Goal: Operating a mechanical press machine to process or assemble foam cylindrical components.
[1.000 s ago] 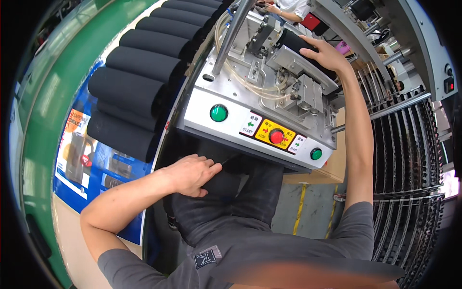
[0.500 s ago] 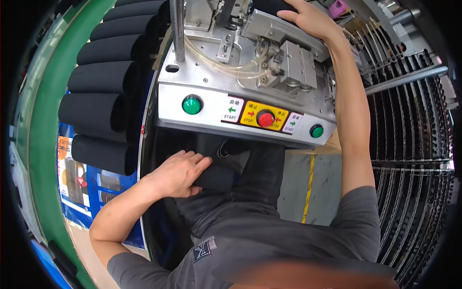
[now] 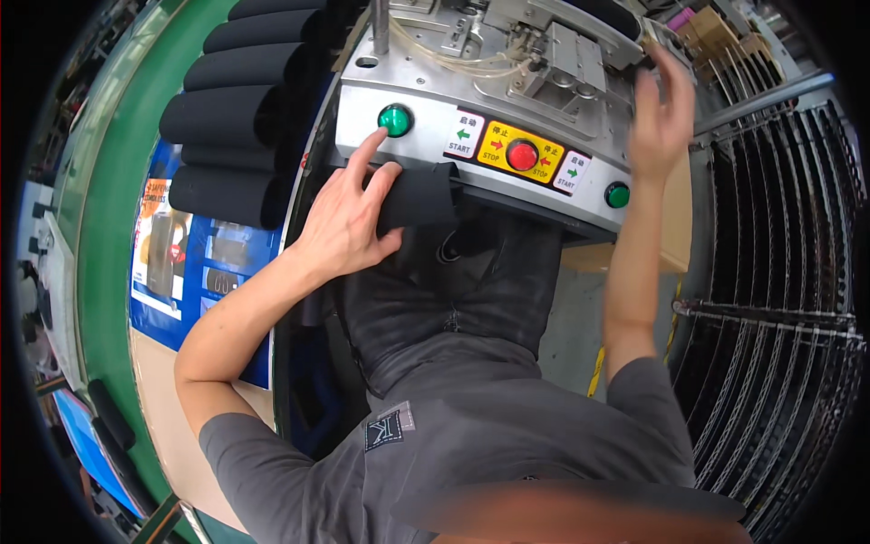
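My left hand [image 3: 349,218] is closed on a black tubular sleeve [image 3: 424,195], gripped between the thumb and the lower fingers. Its index finger stretches up to the lower rim of the left green button [image 3: 395,120] on the machine's front panel [image 3: 362,136]. Whether the button is pressed in, I cannot tell. At the machine's right side, my right hand [image 3: 663,118] is raised and blurred, fingers apart, with nothing visible in it. Another black rounded piece [image 3: 598,14] lies in the fixture at the far edge of the machine.
Several black sleeves [image 3: 222,113] are lined up on the green-edged bench at left. A red button [image 3: 523,155] and a second green button [image 3: 617,195] sit on the panel. Wire racks [image 3: 770,227] stand at right, near a cardboard box [image 3: 675,218].
My left hand has risen from my lap with the sleeve and extended its index finger to the left green button. My right hand has come off the far fixture toward me.
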### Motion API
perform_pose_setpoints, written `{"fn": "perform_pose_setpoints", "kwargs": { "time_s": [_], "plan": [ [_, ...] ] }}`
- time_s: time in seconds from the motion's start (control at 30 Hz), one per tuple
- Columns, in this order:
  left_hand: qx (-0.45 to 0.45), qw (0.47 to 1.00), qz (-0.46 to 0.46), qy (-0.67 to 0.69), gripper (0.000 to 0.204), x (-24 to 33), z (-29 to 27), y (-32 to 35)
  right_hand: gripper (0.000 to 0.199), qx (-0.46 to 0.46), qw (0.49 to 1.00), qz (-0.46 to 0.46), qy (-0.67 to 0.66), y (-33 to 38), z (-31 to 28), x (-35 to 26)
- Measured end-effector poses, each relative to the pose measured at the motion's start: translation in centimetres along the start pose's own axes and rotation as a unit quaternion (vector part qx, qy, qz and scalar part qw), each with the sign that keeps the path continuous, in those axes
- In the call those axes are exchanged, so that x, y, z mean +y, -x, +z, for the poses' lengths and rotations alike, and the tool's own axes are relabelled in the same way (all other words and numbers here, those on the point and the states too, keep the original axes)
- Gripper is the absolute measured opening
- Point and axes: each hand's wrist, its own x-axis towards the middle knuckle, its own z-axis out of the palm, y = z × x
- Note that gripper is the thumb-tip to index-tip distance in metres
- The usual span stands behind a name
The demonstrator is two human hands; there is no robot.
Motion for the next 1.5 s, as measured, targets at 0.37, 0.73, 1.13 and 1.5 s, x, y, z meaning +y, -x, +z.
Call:
{"fn": "perform_pose_setpoints", "kwargs": {
  "time_s": [0.37,0.73,1.13,1.5],
  "plan": [
    [0.073,0.997,0.008,0.028,0.078,-0.9,0.5,-0.5,0.031,0.084,0.991,0.061,-0.081,13.8,0.7,-3.6],
    [0.191,0.976,0.103,-0.003,0.077,-0.8,0.6,-0.7,0.03,-0.17,0.758,0.403,-0.483,18.6,4.5,-13.5],
    [0.168,0.981,0.095,0.009,0.076,-0.2,0.8,-0.1,0.012,-0.126,0.798,0.417,-0.417,17.0,6.9,-14.1],
    [0.161,0.983,0.091,-0.002,0.076,0.2,0.8,0.1,0.009,-0.138,0.819,0.412,-0.375,16.6,7.4,-14.4]
  ]
}}
